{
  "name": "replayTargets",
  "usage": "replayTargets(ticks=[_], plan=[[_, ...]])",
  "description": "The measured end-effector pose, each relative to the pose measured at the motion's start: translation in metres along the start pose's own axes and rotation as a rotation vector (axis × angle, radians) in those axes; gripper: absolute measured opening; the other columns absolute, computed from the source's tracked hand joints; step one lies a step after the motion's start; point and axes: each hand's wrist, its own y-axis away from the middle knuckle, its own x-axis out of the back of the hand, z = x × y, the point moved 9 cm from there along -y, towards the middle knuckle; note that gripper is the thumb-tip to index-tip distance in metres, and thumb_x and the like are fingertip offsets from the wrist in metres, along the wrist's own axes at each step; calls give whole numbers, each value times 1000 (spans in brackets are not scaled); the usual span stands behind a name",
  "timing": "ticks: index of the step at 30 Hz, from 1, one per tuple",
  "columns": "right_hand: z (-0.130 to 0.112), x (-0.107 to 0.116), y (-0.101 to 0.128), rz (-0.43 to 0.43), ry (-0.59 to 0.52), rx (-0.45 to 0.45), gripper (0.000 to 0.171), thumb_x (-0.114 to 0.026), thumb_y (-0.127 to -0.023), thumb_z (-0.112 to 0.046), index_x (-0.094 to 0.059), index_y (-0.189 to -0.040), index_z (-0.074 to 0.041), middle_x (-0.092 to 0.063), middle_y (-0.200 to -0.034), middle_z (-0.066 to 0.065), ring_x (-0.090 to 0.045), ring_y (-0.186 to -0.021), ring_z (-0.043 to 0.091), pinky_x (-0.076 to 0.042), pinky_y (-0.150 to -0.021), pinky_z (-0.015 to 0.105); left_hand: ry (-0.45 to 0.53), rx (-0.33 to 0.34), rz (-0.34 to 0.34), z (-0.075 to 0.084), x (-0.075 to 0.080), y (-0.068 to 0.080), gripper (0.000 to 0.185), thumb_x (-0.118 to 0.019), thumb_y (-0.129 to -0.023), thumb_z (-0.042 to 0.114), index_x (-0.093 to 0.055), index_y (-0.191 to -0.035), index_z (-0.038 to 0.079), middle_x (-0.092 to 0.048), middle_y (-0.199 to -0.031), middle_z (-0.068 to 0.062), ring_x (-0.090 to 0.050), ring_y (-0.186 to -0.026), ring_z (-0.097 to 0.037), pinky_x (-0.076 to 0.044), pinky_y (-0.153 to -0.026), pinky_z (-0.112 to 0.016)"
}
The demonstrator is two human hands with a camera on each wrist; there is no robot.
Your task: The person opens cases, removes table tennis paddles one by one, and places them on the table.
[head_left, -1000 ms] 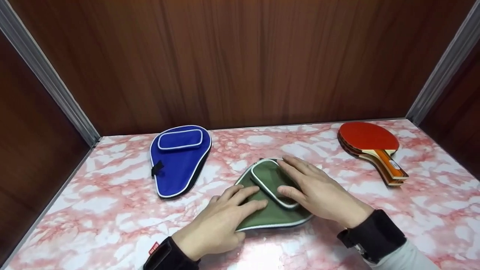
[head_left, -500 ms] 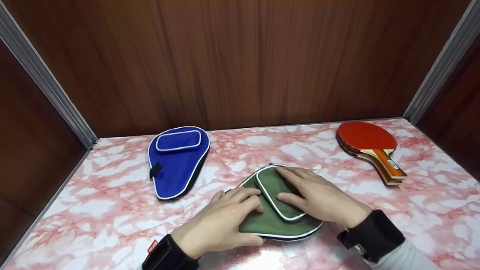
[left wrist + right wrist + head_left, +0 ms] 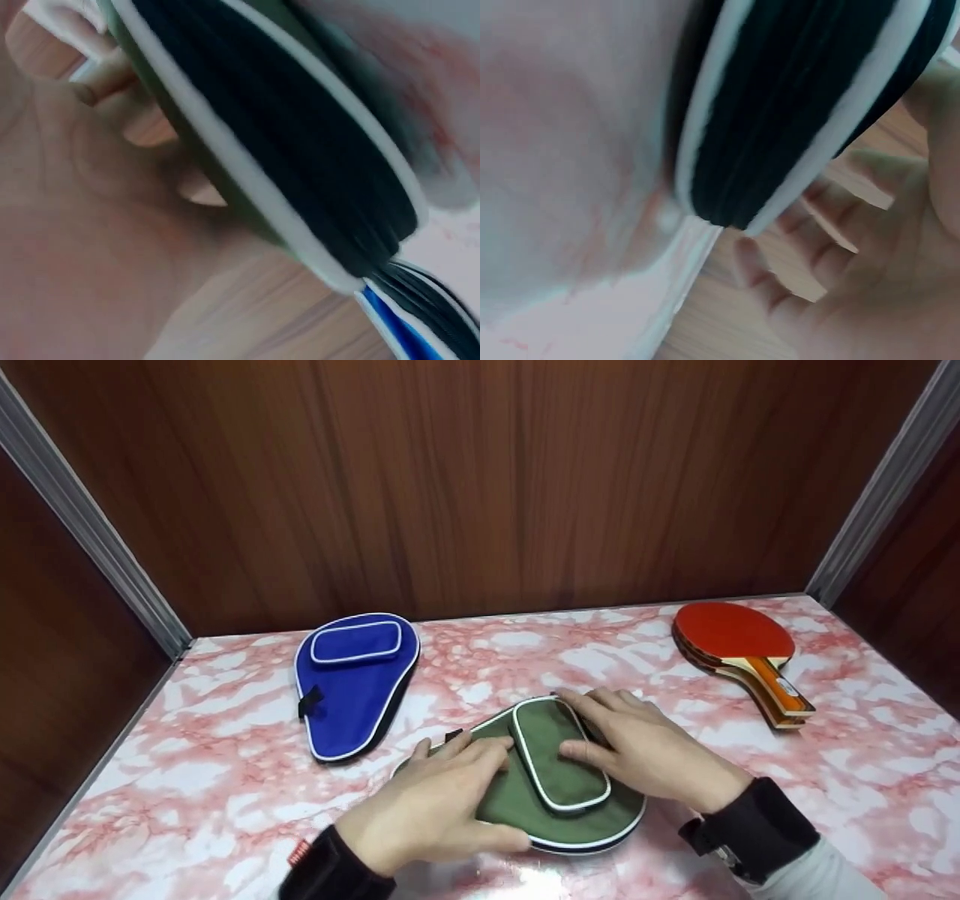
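A green table tennis bat case [image 3: 517, 808] with white piping lies flat on the table, its raised pocket [image 3: 559, 757] facing up. My left hand [image 3: 435, 806] rests over the case's narrow end, fingers spread and thumb along the near edge. On the other side, my right hand [image 3: 645, 746] touches the round end with fairly straight fingers, thumb tip at the pocket. In the left wrist view, the case's dark zipped side [image 3: 292, 135] runs beside the palm. The right wrist view has that dark side [image 3: 795, 97] near the extended fingers.
A blue bat case [image 3: 349, 697] with a black tab lies at the back left. Two stacked table tennis bats [image 3: 735, 631], red face up, lie at the back right. Brown wood-grain panels [image 3: 480, 487] enclose the marbled pink-and-white table [image 3: 517, 639].
The green case has turned slightly and shifted toward the near side, so more of its narrow end shows on the left. Both hands moved a little with it.
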Motion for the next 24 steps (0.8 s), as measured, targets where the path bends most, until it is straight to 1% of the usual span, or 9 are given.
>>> replayTargets(ticks=[2,5,7,9,12,15,18,21,24], plan=[[6,2,-3,27,-10,-10,67,-65,-110,-49,-49,-168,-18,-57,-156,26,-50,-147,53,-35,-118,74,-26,1,23,1,-3,-2,83,-79,-89,72,-56,-150,20,-51,-165,-1,-47,-153,-36,-42,-109,-74],[17,5,-6,58,-19,-5,57,-65,-113,-33,-52,-166,-16,-59,-155,22,-50,-148,49,-36,-119,70,-37,-34,57,0,-6,-5,69,-81,-88,72,-60,-133,23,-52,-161,1,-51,-147,-26,-46,-105,-68],[23,6,-9,62,-27,16,53,-63,-113,-21,-54,-164,-13,-60,-154,20,-51,-148,46,-39,-119,67,-27,-62,71,0,-7,-6,63,-83,-88,70,-60,-126,25,-55,-156,4,-52,-144,-20,-47,-105,-64],[29,5,-12,38,-63,47,50,-61,-112,-10,-56,-162,-9,-63,-152,18,-55,-145,43,-41,-117,66,-21,-97,77,0,-8,-6,62,-84,-87,69,-60,-124,25,-57,-152,6,-52,-142,-17,-46,-106,-61],[36,0,-16,-46,-159,81,51,-56,-107,3,-60,-157,-5,-65,-151,16,-60,-141,41,-42,-117,66,-21,-165,78,3,-10,-6,63,-85,-87,68,-61,-125,24,-58,-151,6,-52,-141,-14,-45,-108,-59],[38,-6,-19,-129,-227,132,50,-55,-105,8,-65,-152,-5,-68,-148,12,-63,-138,36,-43,-116,64,-21,-238,79,9,-10,-7,65,-86,-86,67,-61,-125,22,-58,-154,4,-52,-143,-14,-45,-109,-57],[36,-8,-21,-178,-241,179,51,-54,-104,9,-68,-150,-8,-70,-146,6,-63,-138,32,-44,-116,63,-30,-284,88,12,-8,-6,65,-88,-84,66,-61,-124,22,-58,-155,3,-51,-145,-14,-46,-110,-55],[32,-11,-25,-214,-265,200,54,-53,-103,11,-68,-150,-10,-71,-144,4,-65,-136,29,-45,-116,61,-32,-292,92,10,-6,-4,66,-90,-82,66,-61,-123,22,-58,-155,5,-51,-145,-13,-45,-111,-54],[31,-15,-30,-240,-288,195,56,-50,-103,11,-68,-151,-10,-70,-146,5,-63,-138,29,-44,-117,61,-20,-282,82,7,-5,-2,68,-91,-80,66,-61,-123,23,-58,-156,5,-50,-146,-15,-43,-114,-53]])
